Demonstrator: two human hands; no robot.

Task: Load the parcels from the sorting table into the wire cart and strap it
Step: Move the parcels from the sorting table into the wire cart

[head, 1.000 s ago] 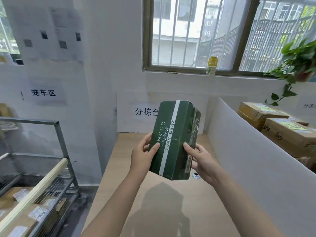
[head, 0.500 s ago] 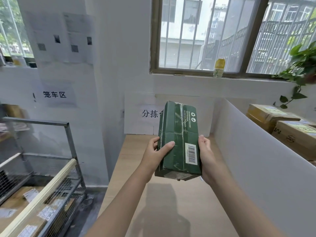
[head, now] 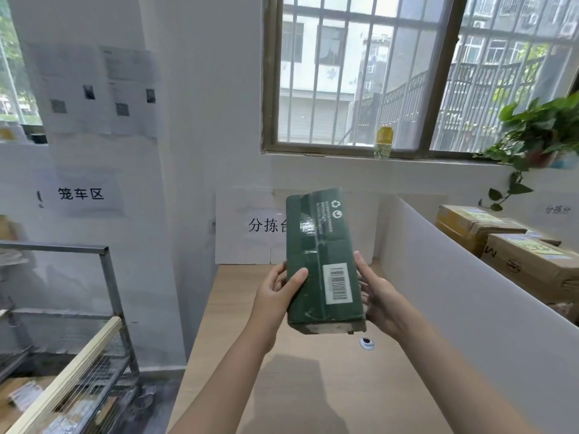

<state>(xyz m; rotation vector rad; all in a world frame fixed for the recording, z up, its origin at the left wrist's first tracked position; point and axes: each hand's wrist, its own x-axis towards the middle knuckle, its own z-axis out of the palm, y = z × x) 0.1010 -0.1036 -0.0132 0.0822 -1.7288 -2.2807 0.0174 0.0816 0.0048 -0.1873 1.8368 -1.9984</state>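
Hovering above the table, a green box is gripped on end between the left hand and right hand, fingers curled round its sides. It has been turned barcode-forward, probably checked before loading into the wire cart past the table's left edge.

Looks like a small parcel-sorting room, plain and utilitarian. Shown by a printed wall sign for the cage-cart area on the wall behind a wire cart, a second sign, for sorting, at the back of the wooden sorting table, and a white partition with taped brown cartons stacked just beyond it. Backed up by code-printed sheets taped to the pillar and a barcode label on the green parcel held over the table.
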